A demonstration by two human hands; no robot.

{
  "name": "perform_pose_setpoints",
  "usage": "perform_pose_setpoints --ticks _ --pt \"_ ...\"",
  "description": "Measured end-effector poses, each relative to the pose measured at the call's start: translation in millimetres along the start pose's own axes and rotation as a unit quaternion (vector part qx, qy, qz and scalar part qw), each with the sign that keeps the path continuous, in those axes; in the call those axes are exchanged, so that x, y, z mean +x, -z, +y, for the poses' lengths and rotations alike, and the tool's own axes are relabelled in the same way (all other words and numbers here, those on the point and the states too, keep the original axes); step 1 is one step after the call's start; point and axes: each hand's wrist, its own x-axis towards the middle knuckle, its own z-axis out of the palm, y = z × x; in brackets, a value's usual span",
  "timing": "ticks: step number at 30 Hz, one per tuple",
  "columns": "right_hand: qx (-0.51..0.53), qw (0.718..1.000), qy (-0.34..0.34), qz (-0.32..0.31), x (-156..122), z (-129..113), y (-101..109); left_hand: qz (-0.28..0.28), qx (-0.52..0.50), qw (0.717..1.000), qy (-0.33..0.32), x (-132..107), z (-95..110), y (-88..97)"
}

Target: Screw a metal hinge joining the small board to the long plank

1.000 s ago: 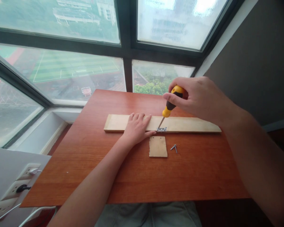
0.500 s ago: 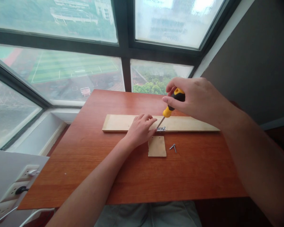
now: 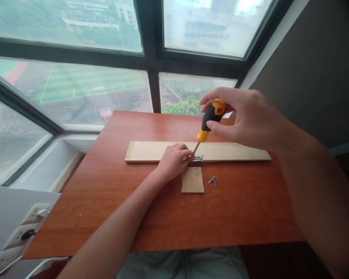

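My right hand (image 3: pixel 235 116) holds a yellow and black screwdriver (image 3: pixel 211 116) by its handle, with thumb and fingers loosely around it. The screwdriver leans, its shaft running down to the left end of a small metal hinge (image 3: pixel 197 158). That hinge lies at the near edge of a long pale wooden board (image 3: pixel 235 152). My left hand (image 3: pixel 175 159) rests on the board, its fingers pinched together beside the screwdriver tip. What sits between those fingertips is hidden. Just below lies a small square wooden piece (image 3: pixel 193 180) with holes near its far edge, and beside it some loose screws (image 3: pixel 213 181).
The reddish-brown wooden table (image 3: pixel 235 217) stands against large windows (image 3: pixel 95 83) with dark frames. Wall sockets (image 3: pixel 23 235) with plugs and cables are at the lower left. A grey wall (image 3: pixel 317 77) rises on the right.
My left thumb and fingers have closed together at the screwdriver tip. My right hand has risen slightly and its fingers have opened a little around the handle, which stands a bit steeper.
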Motion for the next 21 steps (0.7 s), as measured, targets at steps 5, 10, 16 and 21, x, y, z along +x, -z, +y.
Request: perform_pose_setpoints --ticks 5,10,16,21 --pt "0.053 0.996 -0.044 0.05 -11 13 8 0.014 -0.02 1.0 0.008 0 -1 -2.6" --pt "0.061 0.983 -0.095 0.143 -28 36 2 0.022 -0.054 0.998 0.015 1 -1 -3.3" --pt "0.164 0.948 -0.15 0.228 -45 63 -24 0.056 -0.116 0.991 0.034 2 -2 -4.1" --pt "0.209 0.914 -0.19 0.292 -53 87 -46 0.05 -0.102 0.993 0.038 2 -2 -4.3"
